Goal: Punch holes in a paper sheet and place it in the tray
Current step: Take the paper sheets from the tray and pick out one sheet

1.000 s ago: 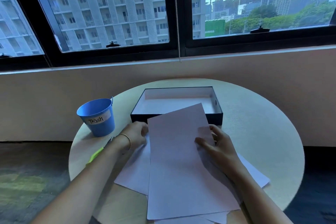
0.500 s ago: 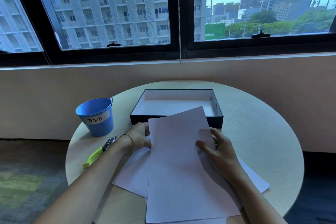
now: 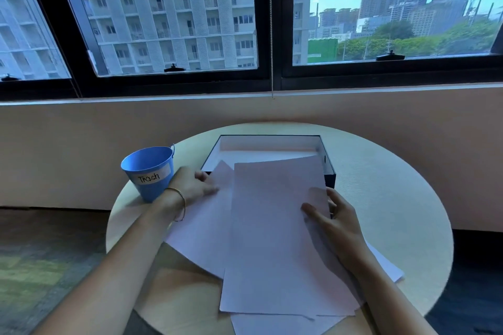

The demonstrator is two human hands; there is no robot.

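Note:
A white paper sheet (image 3: 272,239) lies on top of a loose pile of sheets (image 3: 198,234) on the round table. Its far edge reaches over the front wall of the black tray (image 3: 330,171), which is white inside. My right hand (image 3: 337,226) pinches the sheet's right edge, thumb on top and fingers underneath. My left hand (image 3: 194,185) rests flat on a lower sheet at the pile's left, next to the tray's front left corner, holding nothing. No hole punch is visible.
A blue bucket labelled "Trash" (image 3: 148,171) stands just left of my left wrist. The round beige table (image 3: 394,198) sits against a wall under a window. More sheets stick out of the pile at the near edge (image 3: 285,325) and right (image 3: 386,266).
The top sheet has slid further over the tray's front wall. My left hand left its edge and now lies on the lower sheet. My left forearm now hides the green hole punch.

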